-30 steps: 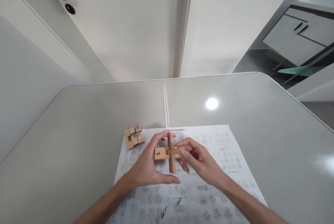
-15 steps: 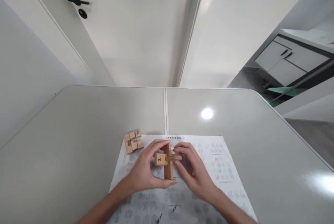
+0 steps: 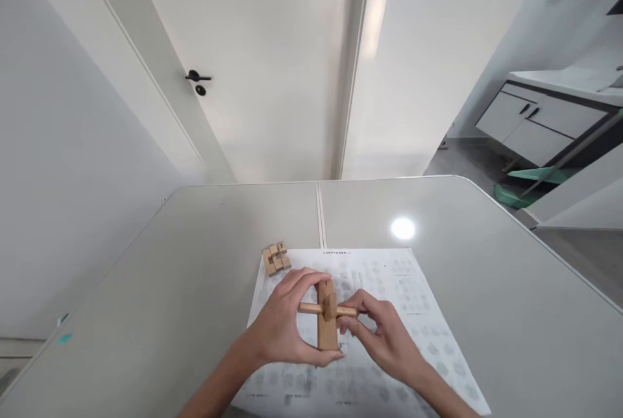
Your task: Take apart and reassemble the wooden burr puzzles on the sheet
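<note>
Above the printed sheet, a wooden interlocking puzzle (image 3: 328, 333) of crossed flat pieces is held between both hands. My left hand (image 3: 287, 317) spans its upright board, thumb at the near end and fingers at the far end. With a pinch, my right hand (image 3: 382, 333) grips the right end of the crosspiece (image 3: 346, 311), whose other end sticks out left of the board. A third piece (image 3: 329, 306) stands up where they cross. Beyond my left hand, a second wooden block puzzle (image 3: 276, 259) of small cubes rests at the sheet's far left corner.
The white printed sheet (image 3: 389, 269) with rows of small diagrams lies on a grey table (image 3: 233, 223) with a seam down its middle. Past the table's far edge is a white door (image 3: 272, 80) with a black handle. A white cabinet (image 3: 540, 119) stands at right.
The puzzle in my hands has been turned, so the numbered end no longer shows and the crosspiece shows on both sides. My right fingers now pinch its right end. The head view has shifted.
</note>
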{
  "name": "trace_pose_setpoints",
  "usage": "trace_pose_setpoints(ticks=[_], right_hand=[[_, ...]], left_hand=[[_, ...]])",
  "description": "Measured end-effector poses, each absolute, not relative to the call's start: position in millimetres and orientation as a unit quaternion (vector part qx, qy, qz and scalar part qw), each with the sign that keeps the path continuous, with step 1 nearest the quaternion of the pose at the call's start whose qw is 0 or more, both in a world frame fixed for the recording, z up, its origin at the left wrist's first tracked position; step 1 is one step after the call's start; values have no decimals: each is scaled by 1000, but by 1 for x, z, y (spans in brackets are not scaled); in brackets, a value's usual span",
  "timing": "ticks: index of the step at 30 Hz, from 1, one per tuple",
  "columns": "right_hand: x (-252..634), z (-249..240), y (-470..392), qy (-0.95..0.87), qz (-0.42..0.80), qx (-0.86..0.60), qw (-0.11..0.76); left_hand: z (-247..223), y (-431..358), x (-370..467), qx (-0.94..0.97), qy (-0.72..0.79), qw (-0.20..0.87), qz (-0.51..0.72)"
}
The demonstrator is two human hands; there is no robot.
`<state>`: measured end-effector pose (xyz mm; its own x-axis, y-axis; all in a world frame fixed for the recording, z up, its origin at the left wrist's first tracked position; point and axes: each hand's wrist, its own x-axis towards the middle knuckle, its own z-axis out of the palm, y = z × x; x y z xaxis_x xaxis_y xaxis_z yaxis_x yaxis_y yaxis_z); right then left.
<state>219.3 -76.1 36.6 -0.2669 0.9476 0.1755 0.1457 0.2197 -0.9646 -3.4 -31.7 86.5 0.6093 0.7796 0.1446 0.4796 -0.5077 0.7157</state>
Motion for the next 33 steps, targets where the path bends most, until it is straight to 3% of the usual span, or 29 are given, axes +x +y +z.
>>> trace_pose_setpoints(ticks=[11, 18, 23, 33], right_hand=[[211, 53, -122, -666, 461, -432, 397], [199, 48, -128, -540, 570, -407, 467], [181, 37, -125, -443, 623, -377, 523], [183, 41, -110, -484, 585, -432, 486]], left_hand=[[112, -81, 0, 783, 415, 401, 233], [85, -79, 13, 666, 378, 560, 317], [76, -72, 26, 563, 371, 671, 309], [92, -49, 41, 598, 402, 643, 258]])
